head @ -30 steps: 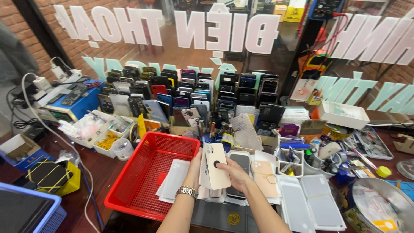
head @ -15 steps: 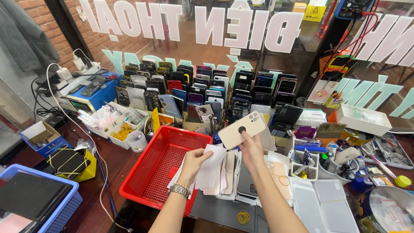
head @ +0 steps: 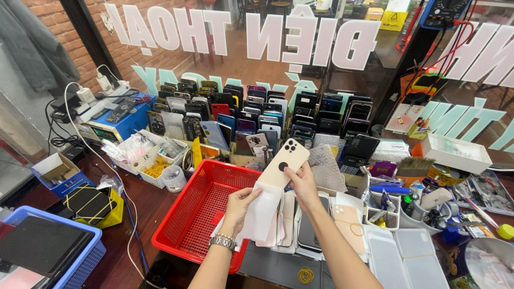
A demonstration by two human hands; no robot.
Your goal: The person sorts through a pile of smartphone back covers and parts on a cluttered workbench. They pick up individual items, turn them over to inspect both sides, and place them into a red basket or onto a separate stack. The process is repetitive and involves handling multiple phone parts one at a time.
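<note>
My right hand holds up a cream phone back panel with camera cut-outs, tilted up to the right. My left hand, with a metal watch on the wrist, grips a white plastic sleeve that hangs from the panel's lower end. Both hands hover over the right edge of a red mesh basket. Under them lies a row of more back panels in white sleeves.
Rows of standing phones fill the back of the bench by the window. White parts trays and a blue power unit sit left. A blue crate is near left. Tool cups and clear cases lie right.
My right hand has lifted the cream panel from the pile up above the basket. The left hand has moved to the sleeve at its lower end. The camera has shifted left.
</note>
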